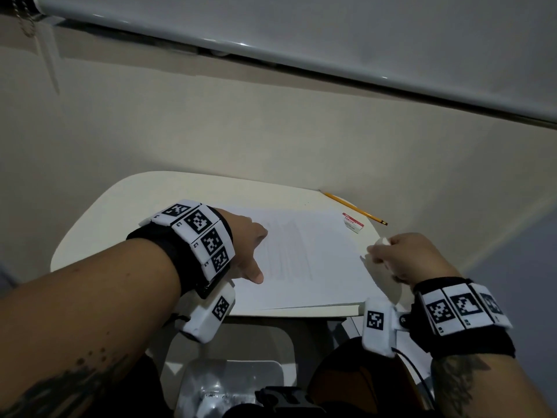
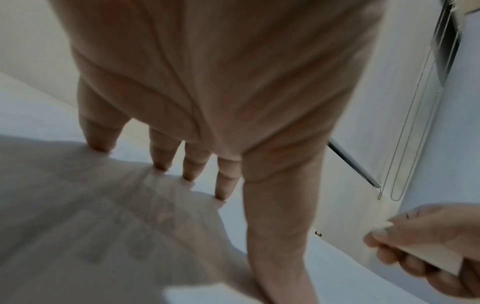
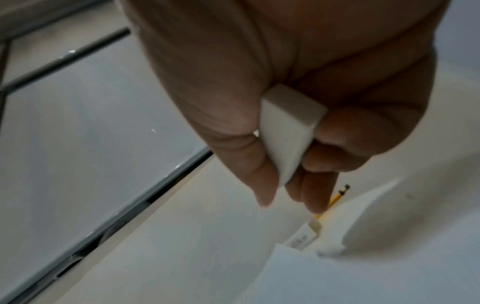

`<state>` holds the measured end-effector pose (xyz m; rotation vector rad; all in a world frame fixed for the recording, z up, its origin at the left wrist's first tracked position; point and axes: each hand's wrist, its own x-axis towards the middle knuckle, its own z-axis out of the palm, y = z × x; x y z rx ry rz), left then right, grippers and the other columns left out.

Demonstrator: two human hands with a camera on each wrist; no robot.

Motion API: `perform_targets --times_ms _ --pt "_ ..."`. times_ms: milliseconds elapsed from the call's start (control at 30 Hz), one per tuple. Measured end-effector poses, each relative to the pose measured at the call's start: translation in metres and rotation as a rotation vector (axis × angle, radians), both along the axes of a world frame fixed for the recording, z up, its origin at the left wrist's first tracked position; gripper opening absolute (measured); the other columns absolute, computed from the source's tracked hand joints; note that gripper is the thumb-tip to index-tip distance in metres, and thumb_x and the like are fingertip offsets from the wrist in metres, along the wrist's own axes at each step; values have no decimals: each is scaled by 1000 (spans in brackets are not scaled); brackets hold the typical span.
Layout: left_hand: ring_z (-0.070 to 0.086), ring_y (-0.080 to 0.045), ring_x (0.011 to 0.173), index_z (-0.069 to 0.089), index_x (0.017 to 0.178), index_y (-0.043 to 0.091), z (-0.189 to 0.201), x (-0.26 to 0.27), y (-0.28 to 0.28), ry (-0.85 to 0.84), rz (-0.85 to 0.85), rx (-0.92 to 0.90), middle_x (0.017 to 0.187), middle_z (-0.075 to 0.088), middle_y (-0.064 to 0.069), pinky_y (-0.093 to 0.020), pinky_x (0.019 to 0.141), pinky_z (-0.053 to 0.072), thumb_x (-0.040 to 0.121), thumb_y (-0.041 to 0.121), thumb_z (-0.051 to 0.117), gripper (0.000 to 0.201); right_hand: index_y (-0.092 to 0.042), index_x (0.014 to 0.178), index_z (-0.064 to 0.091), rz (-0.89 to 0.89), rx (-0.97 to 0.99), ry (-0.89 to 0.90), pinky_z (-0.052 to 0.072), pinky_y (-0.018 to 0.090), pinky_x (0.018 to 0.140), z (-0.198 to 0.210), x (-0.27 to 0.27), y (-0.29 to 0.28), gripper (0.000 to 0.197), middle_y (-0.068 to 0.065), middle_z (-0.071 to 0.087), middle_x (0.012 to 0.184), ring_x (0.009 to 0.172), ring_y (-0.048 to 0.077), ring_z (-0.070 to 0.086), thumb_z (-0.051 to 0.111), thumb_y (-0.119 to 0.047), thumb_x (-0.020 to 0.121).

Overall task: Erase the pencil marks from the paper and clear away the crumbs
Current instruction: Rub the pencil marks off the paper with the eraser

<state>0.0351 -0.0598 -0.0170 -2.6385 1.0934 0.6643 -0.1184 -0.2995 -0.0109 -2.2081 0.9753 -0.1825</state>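
Observation:
A white sheet of paper (image 1: 304,260) with faint pencil lines lies on the small cream table (image 1: 114,218). My left hand (image 1: 250,251) presses flat on the sheet's left part, fingers (image 2: 223,185) straight and spread with tips on the paper (image 2: 103,205). My right hand (image 1: 404,254) hovers over the sheet's right edge and pinches a white eraser (image 3: 288,131) between thumb and fingers; the eraser (image 1: 382,241) peeks out above the knuckles. The right hand (image 2: 426,246) also shows in the left wrist view. No crumbs can be made out.
The eraser's paper sleeve (image 1: 353,222) lies at the table's far right, with a yellow pencil (image 1: 355,209) beyond it against the wall. Sleeve (image 3: 303,236) and pencil (image 3: 337,197) show under my right fingers. A window blind (image 1: 301,31) hangs above. A chair (image 1: 229,357) stands below the table.

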Motion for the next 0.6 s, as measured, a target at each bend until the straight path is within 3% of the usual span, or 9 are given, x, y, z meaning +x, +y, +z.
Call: perform_targets --times_ms 100,200,267,333,467,533,600 --pt "49 -27 128 28 149 19 0 1 -3 -2 -16 22 142 45 -3 -47 101 44 72 63 75 101 -11 94 71 74 105 -167 50 27 57 13 8 12 20 10 66 74 59 18 57 62 -29 94" --pt "41 -27 137 23 153 19 1 2 -2 13 -3 16 152 36 -4 -47 107 39 71 59 78 106 -22 101 66 293 146 -124 46 25 52 22 28 39 14 5 62 77 57 16 54 54 -30 99" --pt "48 -30 129 37 140 15 2 1 -1 5 -3 26 144 43 -5 -47 102 43 68 62 79 96 -24 95 60 473 31 -18 44 28 54 24 42 55 8 3 63 78 57 16 53 52 -25 98" --pt "59 -28 111 47 120 12 3 2 1 -6 -28 24 124 56 -4 -44 93 49 62 67 79 86 -27 94 56 613 -97 94 46 29 55 25 52 70 1 1 67 77 56 15 56 56 -27 94" --pt "58 -26 106 43 103 14 5 6 10 20 -1 -15 118 57 -1 -42 92 49 58 67 81 79 -21 103 63 789 -252 198 50 22 55 25 66 94 11 -5 66 75 60 10 62 61 -26 93" --pt "59 -25 101 44 102 16 4 8 16 16 15 -34 112 56 -1 -44 90 50 54 70 81 81 -20 105 65 843 -279 205 49 21 56 24 73 103 14 -8 63 76 63 9 61 62 -26 92" --pt "58 -26 105 46 113 17 1 9 20 12 32 -46 119 54 -3 -46 91 49 52 71 81 89 -22 105 67 867 -307 206 44 20 57 22 79 107 18 -12 60 77 67 5 58 65 -33 91"
